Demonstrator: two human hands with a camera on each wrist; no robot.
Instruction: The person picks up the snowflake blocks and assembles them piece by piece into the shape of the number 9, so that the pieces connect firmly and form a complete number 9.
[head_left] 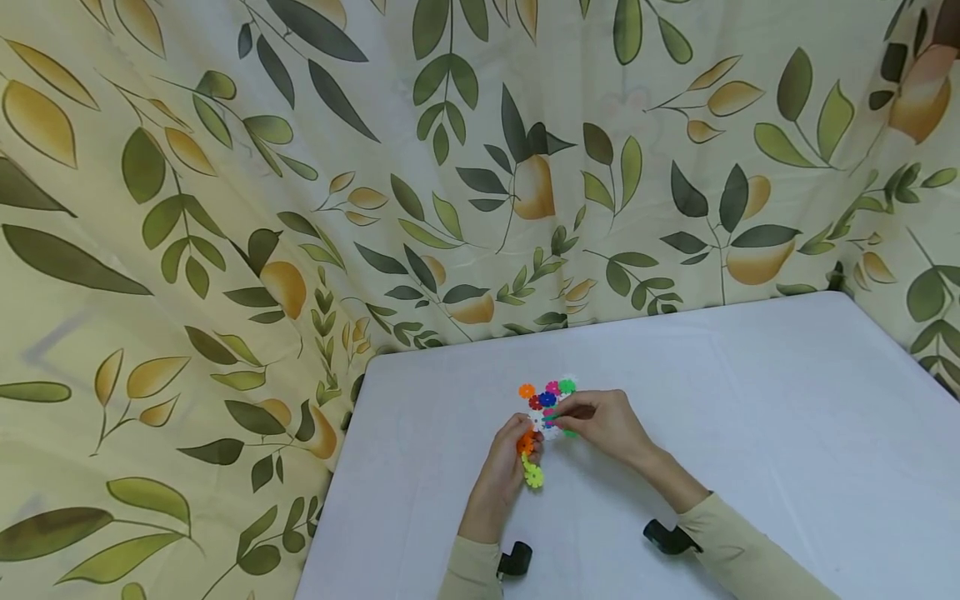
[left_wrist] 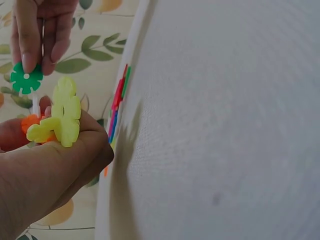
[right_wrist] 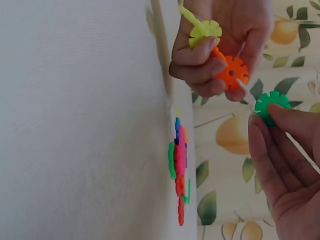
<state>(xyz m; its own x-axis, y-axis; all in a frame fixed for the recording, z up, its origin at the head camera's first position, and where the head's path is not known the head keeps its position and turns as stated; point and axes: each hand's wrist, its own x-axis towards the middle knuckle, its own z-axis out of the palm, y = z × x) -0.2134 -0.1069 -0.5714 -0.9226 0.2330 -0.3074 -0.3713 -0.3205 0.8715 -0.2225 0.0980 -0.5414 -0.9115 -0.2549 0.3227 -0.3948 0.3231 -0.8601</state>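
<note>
My left hand grips a short chain of notched plastic discs. In the right wrist view the chain shows yellow discs, an orange disc and a white disc seen nearly edge-on. Between thumb and fingers, my right hand pinches a green notched disc. The green disc's rim meets the edge of the white one, in line with the chain. Both hands are close together above the table, and fingers cover part of the orange discs.
Several loose coloured discs lie on the white-covered table just beyond the hands, among them an orange disc and a blue disc. A leaf-patterned curtain hangs behind the table and along its left side.
</note>
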